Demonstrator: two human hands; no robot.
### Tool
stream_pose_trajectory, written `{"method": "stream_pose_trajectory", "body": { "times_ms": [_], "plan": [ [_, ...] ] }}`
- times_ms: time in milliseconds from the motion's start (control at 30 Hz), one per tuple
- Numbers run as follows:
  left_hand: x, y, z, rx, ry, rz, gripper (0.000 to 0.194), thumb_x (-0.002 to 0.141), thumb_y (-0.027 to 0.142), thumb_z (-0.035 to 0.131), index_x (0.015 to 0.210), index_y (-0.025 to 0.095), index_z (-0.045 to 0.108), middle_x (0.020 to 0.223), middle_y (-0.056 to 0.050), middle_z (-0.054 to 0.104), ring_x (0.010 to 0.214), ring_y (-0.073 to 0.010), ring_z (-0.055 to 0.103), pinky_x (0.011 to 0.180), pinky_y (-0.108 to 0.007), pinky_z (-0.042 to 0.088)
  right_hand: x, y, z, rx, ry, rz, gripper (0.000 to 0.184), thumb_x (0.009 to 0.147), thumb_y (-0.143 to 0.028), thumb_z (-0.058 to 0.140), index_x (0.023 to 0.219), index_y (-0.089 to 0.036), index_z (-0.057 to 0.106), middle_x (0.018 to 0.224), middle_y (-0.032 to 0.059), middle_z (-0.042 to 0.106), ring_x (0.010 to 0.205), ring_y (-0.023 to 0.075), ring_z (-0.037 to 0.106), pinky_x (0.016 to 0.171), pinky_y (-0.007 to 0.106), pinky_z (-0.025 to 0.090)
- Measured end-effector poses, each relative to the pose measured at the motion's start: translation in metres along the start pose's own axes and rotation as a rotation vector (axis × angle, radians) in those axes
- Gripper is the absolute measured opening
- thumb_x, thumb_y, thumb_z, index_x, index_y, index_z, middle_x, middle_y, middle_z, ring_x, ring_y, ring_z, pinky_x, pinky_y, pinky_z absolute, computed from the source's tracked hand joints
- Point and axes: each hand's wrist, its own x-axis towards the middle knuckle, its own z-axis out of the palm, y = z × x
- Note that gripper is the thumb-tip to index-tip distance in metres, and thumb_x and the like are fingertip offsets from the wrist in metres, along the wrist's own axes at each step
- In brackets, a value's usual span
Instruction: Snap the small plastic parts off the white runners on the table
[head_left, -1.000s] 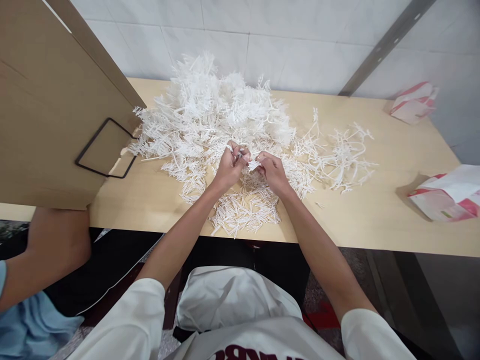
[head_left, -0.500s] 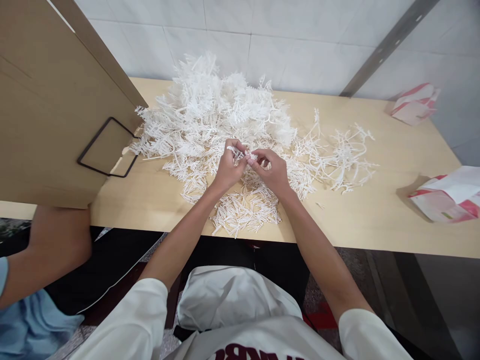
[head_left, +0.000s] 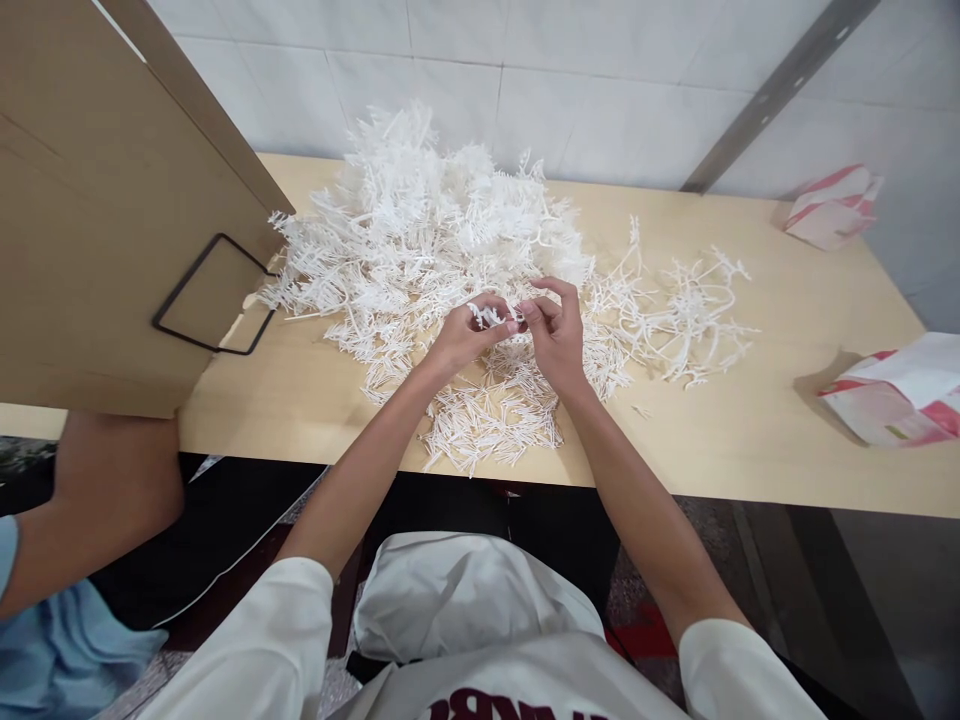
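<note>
Now angles the right hand more upright, fingers narrowed, cannot tell on what; pinches a white branched strand in the left hand, near the white strand pile.

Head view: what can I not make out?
In the head view:
Small white branched piece in the left hand: ends hidden by fingers.
Brown cardboard panel: cut off by left edge.
Co-worker's bare arm: hand hidden behind the panel.
Maroon shirt lettering: cut by bottom edge.
</note>
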Motion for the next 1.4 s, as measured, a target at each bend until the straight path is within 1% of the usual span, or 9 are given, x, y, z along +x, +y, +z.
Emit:
{"method": "stream_pose_trajectory", "body": {
  "times_ms": [100,200,433,567,800,967,1067,1233,1400],
  "plan": [
    [-0.004,0.007,0.003,0.219,0.033,0.042,0.03,0.078,0.047,0.07,0.092,0.02,0.066,0.087,0.0,0.066,0.059,-0.0061,0.048,0.057,-0.022,0.039,-0.001,0.001,0.001,-0.028,0.013,0.007,0.041,0.092,-0.057,0.046,0.123,-0.03,0.047,0.079,-0.0009,0.063,0.07,0.0151,0.061,0.07,0.033,0.052],
    [-0.008,0.013,0.007,0.329,0.049,0.079,0.024,0.082,0.041,0.065,0.092,0.02,0.068,0.082,0.001,0.067,0.061,-0.0075,0.048,0.058,-0.023,0.037,-0.001,0.0,0.001,-0.107,0.015,-0.005,0.035,0.093,-0.056,0.047,0.116,-0.03,0.053,0.077,-0.0019,0.063,0.067,0.014,0.059,0.069,0.032,0.05],
    [-0.007,0.014,0.006,0.321,0.157,0.031,0.022,0.084,0.038,0.061,0.078,0.018,0.063,0.06,0.004,0.051,0.053,-0.0079,0.04,0.054,-0.024,0.032,0.005,0.001,-0.007,-0.171,-0.023,-0.056,0.032,0.088,-0.054,0.057,0.101,-0.026,0.065,0.086,0.0012,0.069,0.073,0.0137,0.062,0.07,0.029,0.05],
    [-0.005,0.013,0.003,0.34,0.159,-0.006,0.021,0.082,0.038,0.063,0.085,0.017,0.064,0.063,0.003,0.055,0.055,-0.0081,0.042,0.056,-0.024,0.034,0.011,0.008,-0.01,-0.139,-0.114,-0.02,0.034,0.085,-0.054,0.06,0.097,-0.024,0.068,0.098,0.0042,0.071,0.083,0.0159,0.065,0.075,0.031,0.052],
    [-0.005,0.01,0.004,0.345,0.166,0.017,0.02,0.08,0.036,0.062,0.087,0.017,0.064,0.061,0.004,0.056,0.051,-0.0072,0.042,0.053,-0.023,0.035,0.009,0.009,-0.008,0.013,-0.234,0.066,0.032,0.09,-0.054,0.053,0.09,-0.022,0.058,0.078,-0.0007,0.062,0.07,0.0128,0.059,0.067,0.028,0.048],
    [-0.005,0.005,0.006,0.451,0.138,0.064,0.016,0.078,0.03,0.061,0.086,0.018,0.066,0.064,0.003,0.062,0.054,-0.009,0.047,0.057,-0.023,0.038,0.007,0.007,-0.006,-0.232,-0.256,0.046,0.016,0.092,-0.036,0.047,0.082,-0.024,0.046,0.064,-0.0048,0.049,0.057,0.0111,0.043,0.057,0.027,0.033],
    [-0.005,0.002,0.007,0.503,0.139,0.078,0.017,0.079,0.03,0.061,0.089,0.017,0.067,0.075,0.0,0.068,0.061,-0.01,0.054,0.064,-0.024,0.042,0.007,0.005,-0.008,-0.334,-0.253,0.044,0.016,0.091,-0.031,0.047,0.078,-0.023,0.044,0.063,-0.0045,0.048,0.058,0.0116,0.042,0.058,0.028,0.031],
    [-0.005,0.001,0.006,0.501,0.162,0.101,0.02,0.083,0.033,0.058,0.091,0.017,0.068,0.083,-0.001,0.071,0.068,-0.0106,0.059,0.072,-0.024,0.044,0.007,0.003,-0.01,-0.208,-0.206,0.078,0.039,0.095,-0.054,0.038,0.074,-0.023,0.048,0.061,-0.0032,0.049,0.059,0.0125,0.046,0.06,0.028,0.035],
    [-0.007,0.005,0.007,0.494,0.095,0.13,0.019,0.084,0.031,0.058,0.091,0.017,0.069,0.081,-0.001,0.071,0.07,-0.0113,0.06,0.071,-0.024,0.044,0.006,0.002,-0.01,-0.196,-0.296,0.055,0.043,0.093,-0.062,0.04,0.079,-0.023,0.052,0.062,-0.0037,0.052,0.06,0.0123,0.049,0.062,0.027,0.037]
  ]
}}
